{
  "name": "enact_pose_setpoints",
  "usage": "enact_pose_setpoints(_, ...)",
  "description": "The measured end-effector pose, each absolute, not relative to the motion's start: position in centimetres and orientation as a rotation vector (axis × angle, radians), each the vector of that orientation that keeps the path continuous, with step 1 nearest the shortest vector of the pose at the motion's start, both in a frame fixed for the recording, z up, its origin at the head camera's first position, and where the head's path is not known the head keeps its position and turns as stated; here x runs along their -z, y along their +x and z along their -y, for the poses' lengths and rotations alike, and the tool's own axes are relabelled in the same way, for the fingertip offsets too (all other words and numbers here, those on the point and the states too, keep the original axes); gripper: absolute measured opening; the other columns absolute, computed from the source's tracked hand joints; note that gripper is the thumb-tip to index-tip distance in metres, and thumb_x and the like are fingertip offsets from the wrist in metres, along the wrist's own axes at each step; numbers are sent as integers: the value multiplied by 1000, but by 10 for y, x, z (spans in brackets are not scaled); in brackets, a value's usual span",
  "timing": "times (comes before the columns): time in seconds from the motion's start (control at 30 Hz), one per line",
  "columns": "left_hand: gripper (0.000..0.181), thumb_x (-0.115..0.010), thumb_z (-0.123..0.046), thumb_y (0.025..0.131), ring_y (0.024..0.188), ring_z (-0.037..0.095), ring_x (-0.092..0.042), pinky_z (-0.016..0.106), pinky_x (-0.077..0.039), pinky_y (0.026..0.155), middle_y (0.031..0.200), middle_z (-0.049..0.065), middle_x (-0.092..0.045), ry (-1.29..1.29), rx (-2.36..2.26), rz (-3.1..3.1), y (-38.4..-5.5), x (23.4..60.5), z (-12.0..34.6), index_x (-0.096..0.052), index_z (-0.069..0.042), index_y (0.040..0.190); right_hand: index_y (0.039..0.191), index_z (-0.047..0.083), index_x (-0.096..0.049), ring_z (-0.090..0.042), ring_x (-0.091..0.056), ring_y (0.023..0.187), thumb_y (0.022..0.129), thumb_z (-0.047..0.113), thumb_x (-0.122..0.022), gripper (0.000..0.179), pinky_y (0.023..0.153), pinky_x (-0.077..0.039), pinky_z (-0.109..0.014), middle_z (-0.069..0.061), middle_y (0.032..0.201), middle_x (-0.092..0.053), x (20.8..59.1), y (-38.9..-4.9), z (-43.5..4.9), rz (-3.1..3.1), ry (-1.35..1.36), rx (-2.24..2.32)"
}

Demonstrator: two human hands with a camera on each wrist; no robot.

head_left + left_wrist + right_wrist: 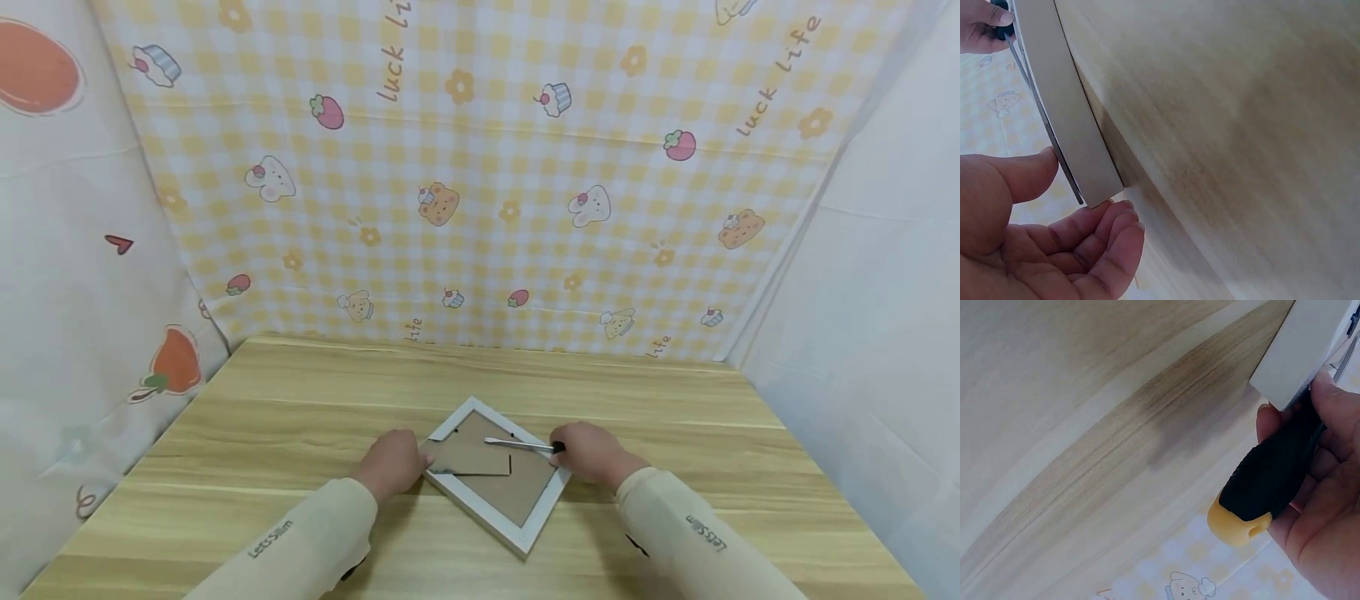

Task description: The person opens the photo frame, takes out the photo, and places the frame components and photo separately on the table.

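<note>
A white picture frame (480, 518) is turned back side up above the wooden table, its corners pointing left, right, near and far. Its brown backing board (517, 500) carries a stand flap (472, 458). At the left corner my left hand (393, 462) pinches the frame, thumb on top and curled fingers beneath the edge. My right hand (592, 452) grips a screwdriver (1279, 462) with a black and yellow handle, and its fingers also touch the right corner. The screwdriver's metal shaft (521, 444) lies across the backing, its tip pointing left.
The wood-grain table (315, 392) extends around the frame on all sides. Behind it hangs a yellow checked curtain (480, 150). White cloth walls (877, 333) close off the left and right sides.
</note>
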State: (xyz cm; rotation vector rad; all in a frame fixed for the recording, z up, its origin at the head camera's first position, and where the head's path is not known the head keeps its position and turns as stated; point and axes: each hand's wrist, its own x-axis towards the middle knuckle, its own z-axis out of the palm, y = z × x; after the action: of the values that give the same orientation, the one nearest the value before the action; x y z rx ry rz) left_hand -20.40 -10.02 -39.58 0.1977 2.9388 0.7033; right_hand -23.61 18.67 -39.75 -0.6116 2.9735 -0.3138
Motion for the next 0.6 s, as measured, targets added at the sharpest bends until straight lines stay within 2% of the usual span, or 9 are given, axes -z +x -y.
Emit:
enact_pose_setpoints(0.2,28,-65,-18,92,61,19,-46,31,-42,58,67,6,-50,162,-778,-2886,-209,401,102,-56,-1,71,74,14,-58,-13,-45,63,87,15,-70,18,61,-40,-32,5,66,-50,398,-234,-190,-2977,-593,338)
enact_pose_setpoints(0.33,30,-64,-17,91,57,17,-43,27,-37,52,62,4,-45,160,-831,-2870,-215,400,102,-51,-5,67,72,13,-55,-12,-42,60,87,13,-70,21,57,-37,-30,5,63,-46,397,-228,-192,-3028,-540,399)
enact_pose_setpoints(0.6,30,-63,-16,92,56,16,-42,26,-34,51,61,3,-44,218,-897,-2893,-228,400,102,-51,-6,66,70,14,-53,-11,-40,56,86,15,-71,24,52,-35,-28,6,60,-44,401,-201,-199,-3142,-457,428)
